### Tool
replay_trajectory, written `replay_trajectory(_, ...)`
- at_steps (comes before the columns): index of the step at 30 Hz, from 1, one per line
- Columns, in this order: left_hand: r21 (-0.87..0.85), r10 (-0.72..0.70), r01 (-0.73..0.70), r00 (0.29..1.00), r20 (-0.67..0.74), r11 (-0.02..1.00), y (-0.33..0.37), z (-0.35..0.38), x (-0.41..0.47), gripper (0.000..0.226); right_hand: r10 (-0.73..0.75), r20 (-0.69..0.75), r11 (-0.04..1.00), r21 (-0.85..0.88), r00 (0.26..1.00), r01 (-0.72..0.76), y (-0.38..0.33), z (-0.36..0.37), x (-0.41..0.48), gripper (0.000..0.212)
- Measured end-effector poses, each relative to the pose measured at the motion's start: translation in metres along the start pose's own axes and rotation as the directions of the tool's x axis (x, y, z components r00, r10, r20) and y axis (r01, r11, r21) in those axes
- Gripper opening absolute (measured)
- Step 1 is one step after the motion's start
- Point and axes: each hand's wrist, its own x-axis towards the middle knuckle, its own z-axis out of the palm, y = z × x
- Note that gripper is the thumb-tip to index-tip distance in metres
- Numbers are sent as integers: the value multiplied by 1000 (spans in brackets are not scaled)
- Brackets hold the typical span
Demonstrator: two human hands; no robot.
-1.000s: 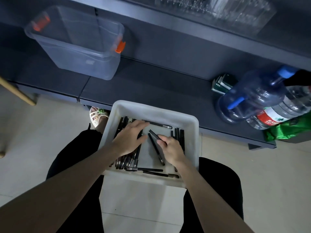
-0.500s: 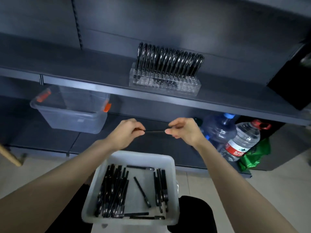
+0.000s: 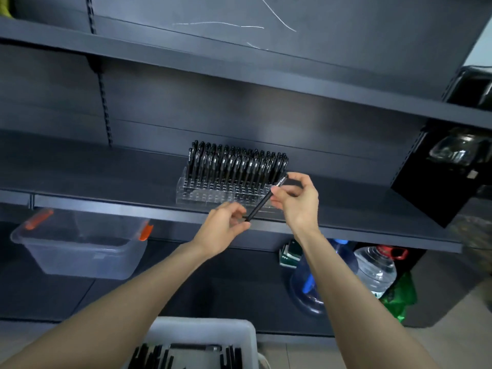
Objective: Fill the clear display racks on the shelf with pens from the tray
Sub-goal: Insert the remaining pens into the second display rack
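While left grip [image 3: 223, 230], right grip [image 3: 299, 202] pinch pen [image 3: 259, 205] ends | tilted (rack [image 3: 207, 193] behind)

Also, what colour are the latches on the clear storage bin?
Orange latches on the bin, head view.

Rack [image 3: 210, 194] on shelf [image 3: 93, 177]; tray [image 3: 202, 328] seemingly below, nearer.
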Motion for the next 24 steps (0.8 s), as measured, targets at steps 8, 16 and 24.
replay_trajectory(8, 508, 20, -24, 1000, 13, 861, -24, 3, 64, 42, -293, -62, 906, -336, 954, 256, 0, 2, 71, 31)
replay_trajectory(16, 676, 151, -102, 988, -14, 730, -66, 25, 84, 53, -345, -23, 868, -390, 939, 309, 22, 8, 115, 32)
replay_trajectory(24, 716, 229, -106, 970, -77, 690, -75, 28, 84, 44, -347, 37, 832, -448, 937, 326, 43, 12, 125, 34)
